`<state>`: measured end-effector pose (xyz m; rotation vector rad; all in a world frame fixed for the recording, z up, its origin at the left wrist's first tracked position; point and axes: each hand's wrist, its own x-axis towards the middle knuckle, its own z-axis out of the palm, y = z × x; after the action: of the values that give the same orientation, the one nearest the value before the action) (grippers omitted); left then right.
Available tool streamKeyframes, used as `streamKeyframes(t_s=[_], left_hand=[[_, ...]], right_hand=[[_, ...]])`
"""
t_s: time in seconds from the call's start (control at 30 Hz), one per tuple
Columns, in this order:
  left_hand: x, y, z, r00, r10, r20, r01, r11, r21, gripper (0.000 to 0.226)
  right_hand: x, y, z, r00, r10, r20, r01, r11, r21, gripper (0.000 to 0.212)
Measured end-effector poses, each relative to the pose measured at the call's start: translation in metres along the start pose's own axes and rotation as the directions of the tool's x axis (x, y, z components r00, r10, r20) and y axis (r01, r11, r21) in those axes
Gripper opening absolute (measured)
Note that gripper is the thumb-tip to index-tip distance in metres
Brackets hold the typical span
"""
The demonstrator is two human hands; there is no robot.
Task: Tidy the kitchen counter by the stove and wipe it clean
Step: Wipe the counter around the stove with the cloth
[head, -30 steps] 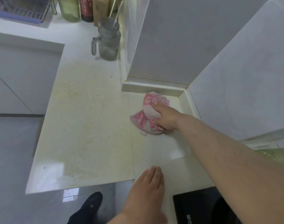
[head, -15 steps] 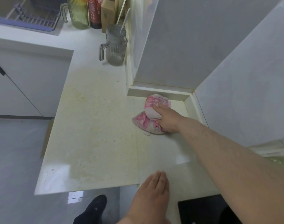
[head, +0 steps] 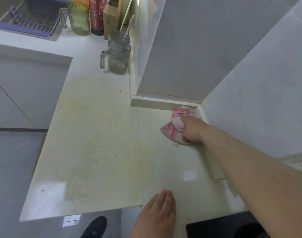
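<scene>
The right arm stretches forward, right hand gripping a cloth; the left hand lies flat, fingers together.

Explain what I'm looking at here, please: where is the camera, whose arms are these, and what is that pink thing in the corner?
There is no machine here. A person wears a camera on the head, so this single picture looks forward and down at their own arms. The right hand grips a bunched pink and white cloth and presses it on the counter, in the corner by the wall. The left hand lies flat with straight fingers near the counter's front edge and holds nothing. Yellowish stains cover the middle of the counter. Farther back stand a clear jug, bottles and a dish rack. The black panel at the bottom is probably the stove.
</scene>
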<state>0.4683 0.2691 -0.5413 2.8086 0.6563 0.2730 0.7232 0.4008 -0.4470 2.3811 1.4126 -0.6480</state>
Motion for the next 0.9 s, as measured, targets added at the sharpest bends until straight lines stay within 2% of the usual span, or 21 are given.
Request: streamKeyframes(t_s=[0.1, 0.13, 0.17, 0.23, 0.27, 0.33, 0.43, 0.5, 0.57, 0.67, 0.8, 0.9], left_hand=[[-0.003, -0.004, -0.002, 0.987, 0.092, 0.132, -0.081, 0.993, -0.088, 0.044], [-0.002, -0.004, -0.008, 0.967, 0.096, 0.236, -0.069, 0.990, -0.119, 0.049], [0.000, -0.002, -0.015, 0.943, 0.087, 0.321, -0.050, 0.991, -0.122, 0.062], [0.002, -0.001, -0.028, 0.894, 0.072, 0.441, -0.012, 0.990, -0.137, 0.105], [0.005, 0.000, -0.041, 0.860, 0.060, 0.507, -0.001, 0.993, -0.115, 0.117], [0.005, 0.005, -0.053, 0.855, 0.078, 0.512, -0.011, 0.991, -0.133, 0.115], [0.006, 0.006, -0.059, 0.879, 0.083, 0.470, -0.038, 0.994, -0.104, 0.113], [0.011, 0.006, -0.068, 0.884, 0.061, 0.463, 0.016, 0.987, -0.160, 0.103], [0.026, -0.003, -0.088, 0.927, -0.011, 0.375, 0.134, 0.943, -0.303, 0.082], [0.067, -0.043, -0.137, 0.977, -0.191, 0.091, 0.211, 0.869, -0.447, 0.064], [0.133, -0.106, -0.202, 0.890, -0.405, -0.206, 0.240, 0.805, -0.543, 0.067], [0.185, -0.143, -0.230, 0.792, -0.493, -0.361, 0.193, 0.763, -0.617, 0.088]], right_hand=[[0.001, 0.005, -0.006, 0.999, 0.031, 0.013, -0.030, 0.999, -0.010, 0.079], [0.001, 0.006, -0.006, 0.999, 0.035, 0.012, -0.035, 0.999, -0.003, 0.082], [0.000, 0.005, -0.006, 0.999, 0.040, 0.013, -0.040, 0.999, 0.005, 0.084], [-0.005, 0.003, -0.005, 1.000, 0.031, 0.002, -0.031, 0.999, 0.023, 0.083], [-0.010, 0.002, -0.005, 1.000, 0.031, -0.003, -0.031, 0.999, 0.035, 0.082], [-0.022, 0.001, -0.003, 1.000, 0.026, 0.003, -0.026, 0.999, 0.048, 0.075], [-0.040, 0.002, 0.007, 0.999, 0.016, 0.033, -0.018, 0.998, 0.056, 0.054], [-0.051, 0.003, 0.015, 0.999, 0.014, 0.031, -0.016, 0.998, 0.065, 0.059], [-0.057, 0.004, 0.021, 1.000, 0.007, 0.029, -0.009, 0.997, 0.073, 0.059], [-0.061, 0.003, 0.029, 1.000, -0.018, 0.002, 0.017, 0.993, 0.113, 0.055], [-0.061, 0.007, 0.034, 1.000, 0.004, 0.001, -0.005, 0.994, 0.113, 0.066], [-0.051, 0.011, 0.035, 1.000, 0.018, -0.007, -0.018, 0.996, 0.085, 0.070]])
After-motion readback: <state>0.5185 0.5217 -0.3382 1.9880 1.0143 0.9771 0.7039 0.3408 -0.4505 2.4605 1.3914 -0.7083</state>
